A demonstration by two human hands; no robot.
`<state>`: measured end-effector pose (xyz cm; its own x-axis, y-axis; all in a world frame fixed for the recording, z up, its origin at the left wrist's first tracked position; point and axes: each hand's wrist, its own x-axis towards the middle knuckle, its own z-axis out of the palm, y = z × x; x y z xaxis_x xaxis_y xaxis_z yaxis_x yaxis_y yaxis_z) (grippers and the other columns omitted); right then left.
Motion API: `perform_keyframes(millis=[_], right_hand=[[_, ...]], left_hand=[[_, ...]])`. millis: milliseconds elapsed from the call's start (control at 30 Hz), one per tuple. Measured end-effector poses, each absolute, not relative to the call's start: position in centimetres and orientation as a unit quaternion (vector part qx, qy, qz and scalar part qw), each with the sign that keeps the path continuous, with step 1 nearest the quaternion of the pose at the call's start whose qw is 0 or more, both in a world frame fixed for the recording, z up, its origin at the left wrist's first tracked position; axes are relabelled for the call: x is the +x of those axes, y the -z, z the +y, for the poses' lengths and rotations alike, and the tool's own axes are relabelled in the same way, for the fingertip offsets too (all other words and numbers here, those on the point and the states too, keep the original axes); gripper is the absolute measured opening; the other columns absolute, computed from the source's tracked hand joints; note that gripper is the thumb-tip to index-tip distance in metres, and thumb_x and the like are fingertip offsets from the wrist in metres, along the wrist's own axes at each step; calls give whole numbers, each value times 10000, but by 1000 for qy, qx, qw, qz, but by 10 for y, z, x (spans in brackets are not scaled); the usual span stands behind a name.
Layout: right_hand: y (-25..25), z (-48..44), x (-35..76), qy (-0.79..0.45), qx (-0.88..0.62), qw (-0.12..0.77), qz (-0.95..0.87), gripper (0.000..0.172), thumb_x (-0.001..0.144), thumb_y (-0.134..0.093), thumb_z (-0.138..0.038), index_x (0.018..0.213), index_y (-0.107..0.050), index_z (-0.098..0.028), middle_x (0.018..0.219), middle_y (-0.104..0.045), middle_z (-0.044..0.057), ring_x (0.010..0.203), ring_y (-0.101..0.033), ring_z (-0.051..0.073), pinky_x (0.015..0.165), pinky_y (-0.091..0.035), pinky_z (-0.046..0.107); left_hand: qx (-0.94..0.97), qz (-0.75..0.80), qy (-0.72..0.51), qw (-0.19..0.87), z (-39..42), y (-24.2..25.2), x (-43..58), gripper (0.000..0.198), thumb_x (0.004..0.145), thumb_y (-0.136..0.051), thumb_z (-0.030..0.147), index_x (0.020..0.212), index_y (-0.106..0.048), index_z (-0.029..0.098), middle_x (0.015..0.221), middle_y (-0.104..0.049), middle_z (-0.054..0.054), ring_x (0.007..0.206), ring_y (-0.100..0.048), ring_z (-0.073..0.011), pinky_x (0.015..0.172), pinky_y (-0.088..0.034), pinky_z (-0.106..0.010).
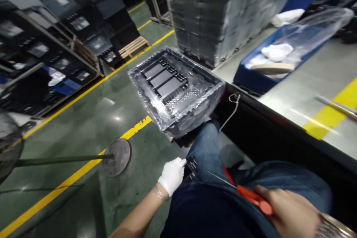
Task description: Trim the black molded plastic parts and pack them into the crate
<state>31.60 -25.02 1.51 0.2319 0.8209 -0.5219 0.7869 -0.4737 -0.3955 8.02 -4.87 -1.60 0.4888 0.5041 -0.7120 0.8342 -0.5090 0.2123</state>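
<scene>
My left hand (172, 177), in a white glove, is closed on the edge of a small black slotted plastic part (191, 168) by my thigh. My bare right hand (288, 208) grips an orange-handled knife (252, 198). Its thin pointed blade reaches left above my lap towards the black part, apart from it. Beyond my knees stands a crate lined with clear plastic film (192, 117). Inside it lie black parts and several grey rectangular panels (166, 80).
A blue bin (245, 78) with white pieces and clear film sits on the bench (290, 108) at right. White cord (234, 109) hangs from the bench edge. A fan stand's round base (117, 157) is on the floor at left. Stacked black crates (103, 7) stand behind.
</scene>
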Motion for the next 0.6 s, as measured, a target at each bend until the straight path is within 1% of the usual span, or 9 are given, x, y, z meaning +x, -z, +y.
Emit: perform_keyframes(millis=[33,100,200,300,367,500,600], right_hand=[[-18,-241,315,-360,-772,-28,-523,256,782,-510,-122,855,-705,-271,690,-735,48,719,-731,286,641,-427,355],[-18,-224,313,-380,-760,-71,-523,304,790,-488,-96,934,-715,-239,736,-755,84,770,-746,313,641,-413,349],[-8,-204,309,-414,-751,-73,-510,260,794,-528,-123,954,-723,-186,768,-759,139,806,-748,341,643,-408,343],[3,-192,305,-451,-732,-89,-503,229,785,-581,-142,963,-725,-157,848,-766,178,865,-744,364,674,-440,354],[8,-186,305,-470,-720,-102,-500,217,795,-600,-150,975,-721,-149,896,-768,181,899,-741,356,714,-471,367],[12,-178,303,-485,-712,-120,-493,215,829,-607,-160,1019,-704,-140,928,-767,146,935,-732,304,797,-505,396],[14,-177,302,-487,-714,-123,-487,215,827,-612,-164,1020,-704,-142,928,-764,141,934,-729,300,796,-502,393]], left_hand=[[819,406,301,272,-47,19,80,461,915,-356,90,1259,-658,144,1121,-702,-165,1045,-682,-338,947,-527,-473],[820,402,310,265,-44,23,78,465,913,-382,76,1285,-649,157,1139,-700,-149,1079,-674,-316,978,-520,-446],[819,405,317,252,-43,25,74,480,899,-400,39,1292,-648,159,1147,-700,-130,1093,-671,-284,992,-518,-402],[820,410,318,243,-44,26,71,468,898,-410,26,1272,-661,152,1134,-704,-124,1069,-679,-279,976,-529,-399],[822,409,312,244,-45,26,71,435,908,-426,39,1251,-674,143,1108,-709,-125,1053,-683,-280,966,-534,-396],[824,411,300,248,-47,28,72,430,899,-420,26,1217,-692,128,1058,-713,-131,1020,-689,-288,954,-536,-411],[822,415,294,256,-47,29,71,462,874,-402,4,1209,-696,123,1052,-711,-140,1011,-688,-301,946,-536,-430]])
